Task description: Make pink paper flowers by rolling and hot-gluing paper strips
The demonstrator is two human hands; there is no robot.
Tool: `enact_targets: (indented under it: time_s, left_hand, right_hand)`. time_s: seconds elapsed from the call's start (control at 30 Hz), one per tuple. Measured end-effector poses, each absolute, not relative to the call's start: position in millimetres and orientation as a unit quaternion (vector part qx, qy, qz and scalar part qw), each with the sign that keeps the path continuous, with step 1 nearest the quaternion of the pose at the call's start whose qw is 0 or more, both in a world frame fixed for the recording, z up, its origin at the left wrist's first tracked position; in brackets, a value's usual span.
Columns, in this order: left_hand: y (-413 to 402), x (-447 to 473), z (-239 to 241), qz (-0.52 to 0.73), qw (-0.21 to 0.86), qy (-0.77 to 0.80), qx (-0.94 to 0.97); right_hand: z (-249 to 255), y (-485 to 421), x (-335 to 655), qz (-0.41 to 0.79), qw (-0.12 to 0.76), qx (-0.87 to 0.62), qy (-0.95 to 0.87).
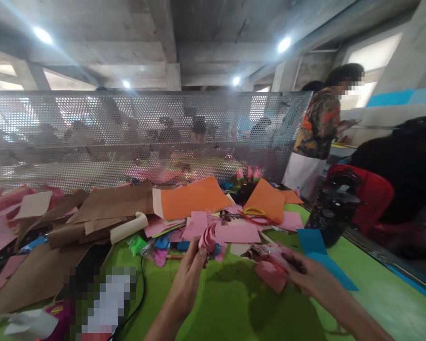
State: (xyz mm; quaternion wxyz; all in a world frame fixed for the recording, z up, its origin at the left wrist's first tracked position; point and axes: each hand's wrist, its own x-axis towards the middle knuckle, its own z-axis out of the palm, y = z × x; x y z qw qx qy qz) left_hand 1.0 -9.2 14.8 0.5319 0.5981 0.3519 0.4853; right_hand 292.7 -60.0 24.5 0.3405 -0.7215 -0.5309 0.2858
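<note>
Green surface [234, 303], its far half buried in paper. A perforated metal screen [145, 132] stands along the whole far edge. A person in a patterned top [319, 123] stands beyond the far right corner.

Brown paper sheets [102, 208] are heaped and overlapping toward the far left corner. Two orange sheets [191, 199] lie tilted near the middle of the far edge. Blue sheets [315, 246] lie flat by the right edge. Flat pink sheets [237, 233] lie scattered mid-surface, just nearer me than the orange. A black cable [142, 293] runs toward the near edge, left of my arms.

My left grip [190, 272] is raised over the near middle of the surface, fingers clamped on a curled pink paper [208, 238] held upright at the fingertips. My right grip [301, 272] is just to its right, closed around a pink paper bundle [271, 272]. The bundle is blurred, so I cannot tell its shape. The two pink pieces are near each other but not touching.
</note>
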Motion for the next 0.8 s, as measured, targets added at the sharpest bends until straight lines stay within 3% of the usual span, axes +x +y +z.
enact_targets:
  time_s: [0.17, 0.43, 0.8]
  left_hand:
    - [-14, 1, 24, 0.488, 0.528, 0.343, 0.604]
    - [-18, -3, 30, 0.472, 0.487, 0.356, 0.643]
    - [-16, -2, 31, 0.475, 0.425, 0.378, 0.672]
  right_hand:
    - [46, -71, 281, 0.414, 0.485, -0.635, -0.436]
    - [81, -87, 240, 0.508, 0.444, -0.523, -0.521]
    - [85, -81, 224, 0.379, 0.34, -0.626, -0.591]
